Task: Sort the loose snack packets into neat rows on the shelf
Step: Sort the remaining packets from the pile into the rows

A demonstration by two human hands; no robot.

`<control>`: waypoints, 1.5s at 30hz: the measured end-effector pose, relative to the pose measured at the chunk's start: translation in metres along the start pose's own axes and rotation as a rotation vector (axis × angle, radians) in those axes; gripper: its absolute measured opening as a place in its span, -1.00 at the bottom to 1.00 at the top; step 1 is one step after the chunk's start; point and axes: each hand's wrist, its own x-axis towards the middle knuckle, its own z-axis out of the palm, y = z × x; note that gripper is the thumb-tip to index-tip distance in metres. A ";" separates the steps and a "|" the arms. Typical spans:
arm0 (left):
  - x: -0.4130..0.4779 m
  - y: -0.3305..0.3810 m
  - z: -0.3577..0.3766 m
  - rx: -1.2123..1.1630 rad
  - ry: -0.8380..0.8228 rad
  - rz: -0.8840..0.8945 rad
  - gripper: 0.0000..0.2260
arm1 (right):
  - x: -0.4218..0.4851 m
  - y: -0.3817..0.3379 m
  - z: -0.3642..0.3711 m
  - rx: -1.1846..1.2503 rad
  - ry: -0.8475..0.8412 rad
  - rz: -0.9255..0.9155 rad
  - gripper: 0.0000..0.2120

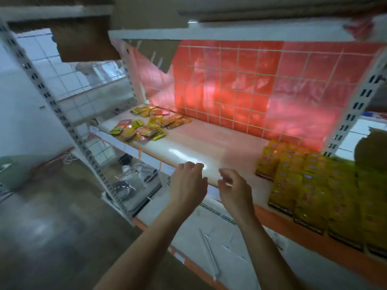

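A loose heap of yellow and orange snack packets (pixel 146 125) lies at the far left end of the white shelf (pixel 209 143). At the right end, yellow packets (pixel 314 185) stand in neat rows. My left hand (pixel 187 184) and my right hand (pixel 235 190) hover side by side at the shelf's front edge, between the heap and the rows. Both hands have loosely curled fingers and hold nothing. The picture is blurred by motion.
A red sheet behind a wire grid (pixel 251 84) backs the shelf. Another shelf board (pixel 230 32) runs overhead. White slotted uprights (pixel 62 118) frame the unit. A lower shelf (pixel 209 227) holds plastic-wrapped items (pixel 134 178) at its left. The grey floor (pixel 52 227) lies to the left.
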 end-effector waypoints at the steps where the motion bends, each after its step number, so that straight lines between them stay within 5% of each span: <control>1: 0.003 -0.019 -0.003 0.002 0.003 -0.024 -0.69 | 0.003 -0.007 0.016 -0.001 -0.022 -0.005 -0.70; 16: 0.125 -0.205 -0.009 0.067 -0.038 -0.269 -0.60 | 0.138 -0.068 0.189 -0.031 -0.139 -0.016 -0.66; 25: 0.210 -0.291 0.015 0.046 0.104 -0.346 -0.68 | 0.216 -0.092 0.260 -0.214 -0.118 -0.128 -0.66; 32: 0.256 -0.355 0.024 0.060 -0.015 -0.430 -0.56 | 0.235 -0.104 0.318 -0.363 -0.058 -0.081 -0.54; 39: 0.276 -0.363 0.015 0.014 -0.074 -0.297 -0.70 | 0.244 -0.115 0.336 -0.550 0.079 0.051 -0.54; 45: 0.277 -0.357 0.008 -0.076 0.067 0.013 -0.74 | 0.234 -0.118 0.322 -0.258 0.308 0.213 -0.64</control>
